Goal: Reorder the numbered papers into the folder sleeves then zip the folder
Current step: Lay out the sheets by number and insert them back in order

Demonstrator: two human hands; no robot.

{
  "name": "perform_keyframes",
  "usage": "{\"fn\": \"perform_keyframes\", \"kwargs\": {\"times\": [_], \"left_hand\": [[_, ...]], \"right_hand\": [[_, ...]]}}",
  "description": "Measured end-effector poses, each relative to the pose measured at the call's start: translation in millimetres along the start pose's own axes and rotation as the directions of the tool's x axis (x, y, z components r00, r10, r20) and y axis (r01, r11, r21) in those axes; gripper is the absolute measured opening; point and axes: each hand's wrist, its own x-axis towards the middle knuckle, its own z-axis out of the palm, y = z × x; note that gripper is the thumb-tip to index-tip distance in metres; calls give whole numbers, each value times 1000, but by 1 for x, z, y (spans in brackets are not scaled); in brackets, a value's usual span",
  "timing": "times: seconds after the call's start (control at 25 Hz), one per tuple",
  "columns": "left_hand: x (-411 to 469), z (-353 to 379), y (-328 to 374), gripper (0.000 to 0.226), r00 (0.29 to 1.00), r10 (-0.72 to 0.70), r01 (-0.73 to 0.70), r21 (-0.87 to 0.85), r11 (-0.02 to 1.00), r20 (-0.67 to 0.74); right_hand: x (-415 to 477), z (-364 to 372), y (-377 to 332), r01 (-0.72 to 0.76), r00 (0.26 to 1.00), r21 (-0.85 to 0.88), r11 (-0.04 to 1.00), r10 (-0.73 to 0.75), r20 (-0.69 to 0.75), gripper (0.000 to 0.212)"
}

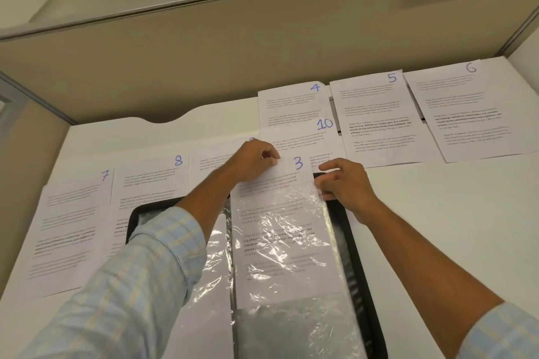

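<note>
With paper 3 (293,173) half-sleeved, the left hand (255,162) fingers pinch its top, the right hand (345,186) fingers grasp the sleeve (280,242) mouth beside them; pushing it home likely follows.

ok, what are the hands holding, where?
Left hand pinches paper 3 by its top edge; right hand pinches the sleeve at its top right corner.

The left hand (255,162) pinches the white printed sheet numbered 3 (280,181), partly inside a clear plastic sleeve (280,242). The right hand (342,185) pinches the sleeve's top edge. The black zip folder (354,256) lies open on the white worktop (437,213).
</note>
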Motion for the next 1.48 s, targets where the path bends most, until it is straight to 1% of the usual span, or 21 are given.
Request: {"fn": "perform_keyframes", "kwargs": {"times": [0.36, 0.48, 0.6, 0.72, 0.8, 0.88, 0.92, 1.04, 1.12, 1.2, 1.24, 1.28, 1.32, 1.36, 1.44, 1.48], "left_hand": [[-58, 15, 8, 9, 989, 58, -40, -127, 991, 138], [-68, 16, 9, 12, 978, 65, -44, -112, 993, 198], [-72, 16, 10, 11, 958, 70, -44, -98, 994, 278], [-75, 18, 14, 11, 961, 60, -20, -146, 989, 272], [-77, 21, 14, 14, 965, 63, -23, -156, 987, 255], [-81, 27, 16, 11, 974, 53, -13, -179, 984, 222], [-83, 30, 16, 8, 980, 43, 2, -225, 974, 192], [-91, 42, 21, 18, 996, -2, 31, -338, 941, 84], [-95, 46, 28, 23, 999, -36, 30, -396, 918, -9], [-99, 50, 31, 33, 989, -78, 12, -455, 891, -127], [-103, 53, 31, 38, 969, -112, 5, -437, 900, -219], [-110, 57, 29, 42, 936, -166, 31, -397, 917, -310], [-120, 59, 32, 44, 895, -220, 63, -380, 923, -388], [-133, 66, 34, 41, 860, -275, 91, -402, 911, -429], [-171, 82, 45, 23, 841, -351, 124, -485, 865, -412], [-193, 92, 55, 14, 849, -397, 166, -538, 827, -348]], "right_hand": [[-9, 7, -6, 57, 996, 22, 998, -55, -63, 25], [-12, 11, -8, 53, 996, 46, 998, -49, -75, 24], [-14, 15, -8, 61, 995, 20, 998, -59, -86, 21], [-18, 19, -6, 62, 993, 45, 997, -57, -101, 17], [-22, 20, -5, 18, 993, 66, 998, -10, -119, 12], [-35, 17, -3, -56, 994, 72, 996, 63, -94, 8], [-45, 15, 0, -87, 994, 63, 994, 91, -57, 11], [-84, 6, 17, -163, 984, -9, 987, 163, 75, 19], [-109, 2, 37, -215, 966, -82, 973, 224, 129, 22], [-128, 2, 56, -222, 953, -168, 960, 250, 169, 23], [-136, 2, 63, -204, 952, -198, 959, 241, 188, 21], [-143, 4, 69, -183, 955, -210, 960, 225, 195, 20], [-148, 6, 71, -166, 961, -206, 964, 205, 184, 19], [-153, 8, 70, -150, 969, -185, 971, 182, 168, 18], [-164, 14, 63, -111, 982, -101, 989, 125, 143, 17], [-170, 18, 58, -86, 987, -57, 995, 93, 134, 18]]}}
